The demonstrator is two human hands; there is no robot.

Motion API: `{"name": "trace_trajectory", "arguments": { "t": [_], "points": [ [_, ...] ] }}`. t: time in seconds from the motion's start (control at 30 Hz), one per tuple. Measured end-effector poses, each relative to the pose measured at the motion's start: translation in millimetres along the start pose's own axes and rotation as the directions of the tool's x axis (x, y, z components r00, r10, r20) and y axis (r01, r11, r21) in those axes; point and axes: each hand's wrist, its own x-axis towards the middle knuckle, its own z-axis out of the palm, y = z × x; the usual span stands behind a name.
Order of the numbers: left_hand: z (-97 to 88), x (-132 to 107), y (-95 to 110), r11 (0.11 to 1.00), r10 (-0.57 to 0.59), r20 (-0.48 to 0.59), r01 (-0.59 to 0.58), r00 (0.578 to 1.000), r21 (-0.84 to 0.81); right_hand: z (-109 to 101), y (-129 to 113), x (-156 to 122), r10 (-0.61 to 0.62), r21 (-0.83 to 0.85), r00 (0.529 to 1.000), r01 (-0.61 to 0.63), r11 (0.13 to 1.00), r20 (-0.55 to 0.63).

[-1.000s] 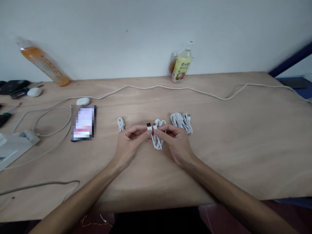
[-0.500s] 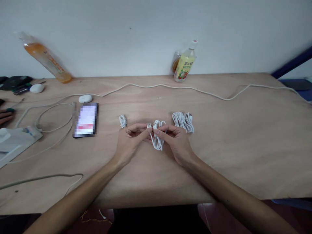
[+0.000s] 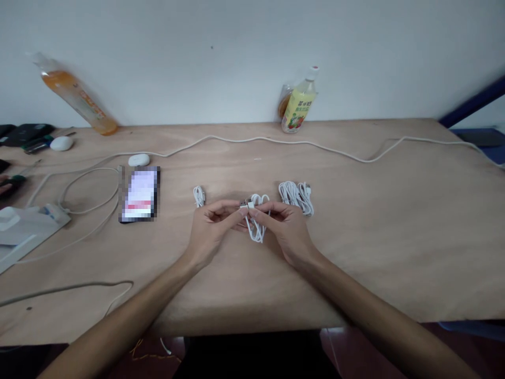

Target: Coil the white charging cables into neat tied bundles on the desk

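As the head view shows, our left hand (image 3: 213,226) and right hand (image 3: 287,226) each pinch a white, metal-tipped plug (image 3: 251,205), thumb-to-finger, the plugs closer together than before; the looped white cable (image 3: 257,232) lies between and below our fingertips (image 3: 256,212).

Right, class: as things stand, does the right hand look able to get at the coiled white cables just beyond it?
Probably yes: nothing visible stands between the right hand and the coiled white cables, though its fingers are pinching the held cable, which it would likely need to release first.
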Motion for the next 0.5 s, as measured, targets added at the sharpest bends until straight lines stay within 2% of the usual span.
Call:
{"name": "trace_trajectory", "arguments": {
  "t": [0.5],
  "points": [
    [0.5, -0.1, 2.8, 0.999, -0.035, 0.028, 0.035, 0.999, -0.009, 0.7, -1.6, -1.0, 0.014, -0.003, 1.000, -0.014, 1.000, 0.004]
  ]
}}
